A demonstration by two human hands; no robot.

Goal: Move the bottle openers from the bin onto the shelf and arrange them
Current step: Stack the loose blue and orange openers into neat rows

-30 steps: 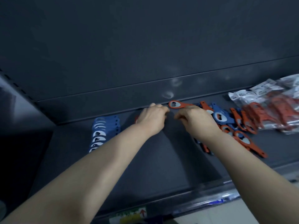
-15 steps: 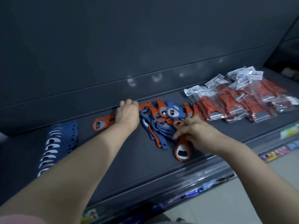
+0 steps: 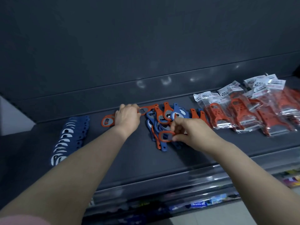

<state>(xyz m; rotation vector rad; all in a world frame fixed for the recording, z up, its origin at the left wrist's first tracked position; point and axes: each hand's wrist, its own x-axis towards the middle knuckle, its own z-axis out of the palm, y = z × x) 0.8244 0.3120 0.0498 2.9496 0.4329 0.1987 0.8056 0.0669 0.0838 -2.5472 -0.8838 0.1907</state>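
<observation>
**Both hands among bottle openers on a dark shelf**

The left hand lies knuckles-up near the back of the shelf, its fingers bent down over the handle of a lone orange opener. The ring end of that opener shows to the left of the hand and lies flat on the shelf. Whether the fingers grip the handle or only press on it cannot be told. Another orange opener lies at the tips of the same hand's fingers, on its right side.

The right hand pinches the held orange opener by its ring end, thumb below and fingers curled above. This opener sits just over the near edge of the loose heap, a jumble of orange and blue openers lying crossed over each other between the two hands and toward the back of the shelf.

Well to the left, a blue row of openers lies overlapped in a neat line that runs from the front of the shelf toward the back.

To the right of the heap lie clear bags holding orange tools, with white printed labels at their tops, overlapping one another.

A pink sleeve shows at the lower left corner. Below the shelf's front rail, coloured goods appear, too blurred to make out.
</observation>
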